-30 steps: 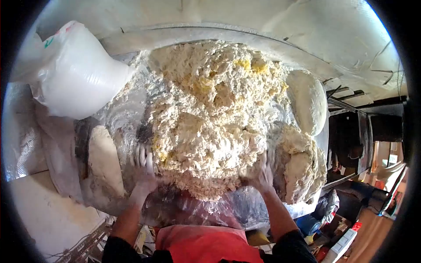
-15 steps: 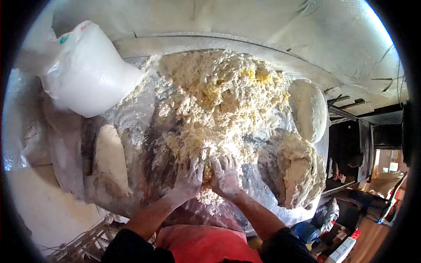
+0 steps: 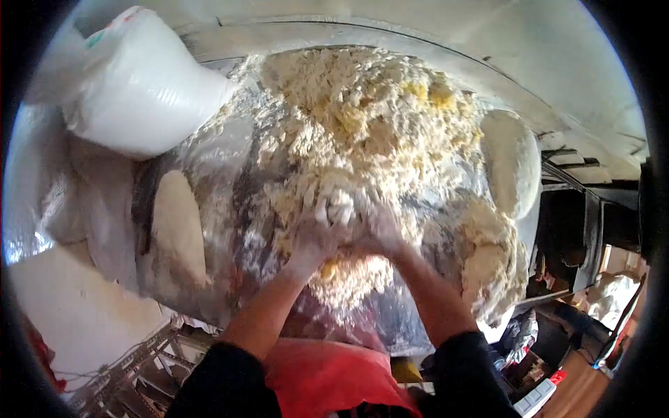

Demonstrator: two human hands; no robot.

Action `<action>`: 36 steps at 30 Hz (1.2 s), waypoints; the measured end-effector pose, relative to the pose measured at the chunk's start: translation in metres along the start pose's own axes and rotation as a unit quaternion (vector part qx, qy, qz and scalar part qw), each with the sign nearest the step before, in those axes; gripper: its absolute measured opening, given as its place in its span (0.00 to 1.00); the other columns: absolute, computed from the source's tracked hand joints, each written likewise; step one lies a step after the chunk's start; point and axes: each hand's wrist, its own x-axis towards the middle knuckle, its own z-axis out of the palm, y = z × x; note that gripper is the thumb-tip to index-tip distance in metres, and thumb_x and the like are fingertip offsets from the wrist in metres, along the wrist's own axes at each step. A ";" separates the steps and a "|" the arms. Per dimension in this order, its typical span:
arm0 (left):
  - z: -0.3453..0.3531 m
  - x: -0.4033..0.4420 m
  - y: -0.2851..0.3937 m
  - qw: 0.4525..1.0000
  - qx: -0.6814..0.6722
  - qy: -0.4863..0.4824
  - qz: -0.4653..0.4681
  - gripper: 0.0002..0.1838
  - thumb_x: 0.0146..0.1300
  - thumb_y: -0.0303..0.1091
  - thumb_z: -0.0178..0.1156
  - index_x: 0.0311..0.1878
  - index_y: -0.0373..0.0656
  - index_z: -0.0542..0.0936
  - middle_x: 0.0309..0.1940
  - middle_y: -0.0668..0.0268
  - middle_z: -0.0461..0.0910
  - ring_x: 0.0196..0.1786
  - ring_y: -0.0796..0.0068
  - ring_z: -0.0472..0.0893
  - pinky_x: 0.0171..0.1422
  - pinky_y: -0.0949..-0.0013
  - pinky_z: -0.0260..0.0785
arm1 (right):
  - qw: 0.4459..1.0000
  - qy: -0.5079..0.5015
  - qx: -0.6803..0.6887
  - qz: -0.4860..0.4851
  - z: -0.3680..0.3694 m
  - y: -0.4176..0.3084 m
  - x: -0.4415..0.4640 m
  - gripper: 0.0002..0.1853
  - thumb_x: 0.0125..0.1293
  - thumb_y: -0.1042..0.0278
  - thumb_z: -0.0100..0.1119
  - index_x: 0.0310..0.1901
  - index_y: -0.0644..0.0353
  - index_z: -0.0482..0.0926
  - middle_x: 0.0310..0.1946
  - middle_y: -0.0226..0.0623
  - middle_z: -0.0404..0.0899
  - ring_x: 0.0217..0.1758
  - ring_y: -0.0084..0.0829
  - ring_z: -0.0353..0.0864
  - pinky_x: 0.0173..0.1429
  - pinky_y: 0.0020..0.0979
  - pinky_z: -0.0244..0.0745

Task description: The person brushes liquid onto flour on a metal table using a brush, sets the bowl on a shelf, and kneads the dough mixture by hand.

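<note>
A large heap of crumbly, floury dough [image 3: 390, 118] with yellow patches spreads over the metal work surface [image 3: 226, 150]. My left hand [image 3: 317, 230] and my right hand [image 3: 380, 226] press side by side into its near edge, both dusted with flour and blurred by motion. Dough covers their fingertips, so whether the fingers close on any of it cannot be made out. Just below my wrists lies a small pile of crumbs [image 3: 352, 281]. Rough dough [image 3: 488, 261] rests to the right of my right hand.
A full white sack [image 3: 150, 90] stands at the back left. One smooth dough slab [image 3: 178, 226] lies on the left, and another [image 3: 512, 164] at the right edge. Dark shelving [image 3: 564, 223] is beyond the right side. A pale panel [image 3: 77, 306] shows at lower left.
From either side of the heap, both hands came together at its near edge, then moved forward into it. The near dough was pushed away from my body, and the camera view shifted slightly.
</note>
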 end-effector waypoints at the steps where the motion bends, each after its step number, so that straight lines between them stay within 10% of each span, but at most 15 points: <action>1: -0.001 0.011 -0.012 0.998 -0.013 0.034 0.058 0.40 0.67 0.61 0.59 0.73 0.41 0.71 0.74 0.46 0.67 0.78 0.45 0.64 0.82 0.45 0.53 | 1.000 0.011 -0.028 0.000 0.009 0.002 0.000 0.59 0.51 0.43 0.79 0.82 0.34 0.53 0.73 0.47 0.70 0.56 0.46 0.84 0.70 0.56 0.73; 5: 0.016 0.061 -0.047 0.978 -0.012 0.135 0.158 0.30 0.69 0.58 0.59 0.62 0.43 0.81 0.64 0.53 0.78 0.68 0.44 0.75 0.77 0.42 0.59 | 0.968 -0.176 -0.103 0.149 0.003 0.003 0.043 0.52 0.60 0.33 0.68 0.82 0.32 0.54 0.80 0.42 0.61 0.75 0.44 0.69 0.78 0.58 0.60; 9: 0.083 0.095 -0.101 0.975 0.091 0.134 0.152 0.35 0.69 0.63 0.56 0.69 0.48 0.74 0.68 0.54 0.74 0.65 0.54 0.77 0.70 0.50 0.69 | 0.973 -0.091 0.116 0.177 0.008 0.023 0.060 0.55 0.63 0.28 0.64 0.83 0.42 0.50 0.80 0.40 0.61 0.81 0.41 0.61 0.78 0.55 0.62; 15: -0.054 0.072 -0.030 0.959 -0.272 -0.028 0.073 0.37 0.75 0.64 0.50 0.75 0.47 0.66 0.67 0.43 0.71 0.60 0.60 0.80 0.58 0.58 0.80 | 0.978 0.158 -0.095 -0.102 -0.007 -0.039 -0.020 0.47 0.56 0.39 0.74 0.76 0.45 0.66 0.69 0.47 0.73 0.69 0.48 0.75 0.73 0.63 0.62; 16: -0.078 0.068 -0.009 0.952 -0.288 -0.087 -0.054 0.40 0.75 0.70 0.45 0.76 0.48 0.66 0.70 0.42 0.69 0.64 0.59 0.79 0.65 0.56 0.77 | 0.949 0.208 -0.150 -0.182 0.006 -0.042 -0.050 0.48 0.56 0.37 0.74 0.76 0.43 0.65 0.72 0.47 0.70 0.70 0.49 0.73 0.75 0.65 0.58; 18: -0.080 0.039 0.011 0.985 -0.027 -0.172 0.018 0.38 0.75 0.71 0.44 0.72 0.50 0.72 0.70 0.51 0.72 0.69 0.56 0.75 0.72 0.52 0.71 | 0.982 0.111 -0.115 -0.099 0.043 -0.038 -0.100 0.47 0.56 0.34 0.73 0.76 0.35 0.65 0.73 0.47 0.68 0.72 0.48 0.71 0.77 0.64 0.57; 19: -0.044 0.026 -0.014 0.955 0.102 -0.195 0.198 0.40 0.71 0.75 0.44 0.69 0.53 0.76 0.71 0.57 0.71 0.74 0.53 0.68 0.78 0.46 0.61 | 0.996 0.068 0.064 -0.003 0.039 -0.045 -0.114 0.45 0.57 0.36 0.73 0.74 0.36 0.66 0.72 0.47 0.69 0.72 0.50 0.70 0.77 0.64 0.58; 22: -0.040 -0.044 -0.027 0.954 0.135 -0.189 0.189 0.43 0.54 0.57 0.73 0.73 0.56 0.72 0.75 0.58 0.67 0.78 0.53 0.63 0.83 0.41 0.48 | 0.993 0.054 0.103 0.010 0.025 -0.039 -0.127 0.41 0.56 0.41 0.74 0.71 0.41 0.71 0.71 0.49 0.69 0.75 0.56 0.66 0.76 0.68 0.55; 24: -0.037 -0.073 -0.015 0.978 0.005 -0.030 0.207 0.41 0.51 0.68 0.70 0.63 0.52 0.80 0.67 0.57 0.75 0.72 0.49 0.70 0.81 0.47 0.54 | 0.992 -0.012 0.113 0.050 0.036 -0.025 -0.127 0.42 0.53 0.42 0.75 0.69 0.44 0.73 0.71 0.49 0.69 0.79 0.59 0.61 0.75 0.72 0.52; 26: -0.012 -0.068 -0.025 0.979 0.015 0.055 0.195 0.42 0.49 0.75 0.66 0.59 0.53 0.83 0.60 0.58 0.79 0.68 0.49 0.73 0.79 0.44 0.55 | 0.971 0.188 -0.006 -0.145 0.029 -0.028 -0.084 0.44 0.50 0.39 0.75 0.69 0.46 0.73 0.73 0.48 0.67 0.83 0.60 0.54 0.75 0.75 0.48; 27: -0.001 -0.048 -0.040 0.973 -0.052 0.072 0.214 0.42 0.49 0.74 0.66 0.60 0.53 0.82 0.62 0.59 0.77 0.69 0.49 0.71 0.75 0.41 0.55 | 0.995 0.039 -0.047 -0.082 0.022 -0.021 -0.072 0.47 0.52 0.32 0.73 0.70 0.49 0.72 0.77 0.45 0.62 0.84 0.59 0.52 0.74 0.78 0.46; 28: 0.005 -0.033 -0.050 0.976 -0.056 0.060 0.202 0.42 0.49 0.74 0.66 0.60 0.53 0.82 0.62 0.59 0.77 0.69 0.49 0.71 0.75 0.41 0.55 | 0.963 0.217 0.046 -0.155 0.065 0.007 -0.050 0.45 0.64 0.25 0.59 0.77 0.41 0.66 0.73 0.35 0.71 0.80 0.58 0.60 0.81 0.67 0.42; 29: 0.009 -0.018 -0.058 0.984 0.014 0.037 0.176 0.43 0.49 0.72 0.67 0.63 0.54 0.80 0.64 0.58 0.75 0.70 0.48 0.69 0.75 0.39 0.55 | 0.985 -0.040 -0.146 -0.084 0.047 -0.004 -0.035 0.43 0.65 0.23 0.56 0.77 0.38 0.67 0.75 0.32 0.70 0.81 0.56 0.58 0.82 0.66 0.42; 32: 0.018 0.044 -0.069 0.993 0.008 0.019 0.118 0.50 0.45 0.60 0.75 0.73 0.57 0.71 0.70 0.57 0.69 0.75 0.41 0.62 0.78 0.32 0.50 | 0.991 -0.014 -0.129 -0.025 0.039 0.015 0.023 0.48 0.63 0.20 0.54 0.79 0.41 0.61 0.78 0.38 0.62 0.82 0.54 0.57 0.83 0.64 0.44; 36: 0.000 0.072 -0.048 0.979 0.063 0.128 0.143 0.31 0.59 0.43 0.67 0.66 0.42 0.76 0.64 0.52 0.76 0.69 0.46 0.73 0.75 0.44 0.64 | 0.958 -0.028 -0.260 0.119 0.008 -0.004 0.064 0.56 0.61 0.16 0.51 0.81 0.45 0.55 0.82 0.44 0.51 0.83 0.50 0.54 0.84 0.61 0.48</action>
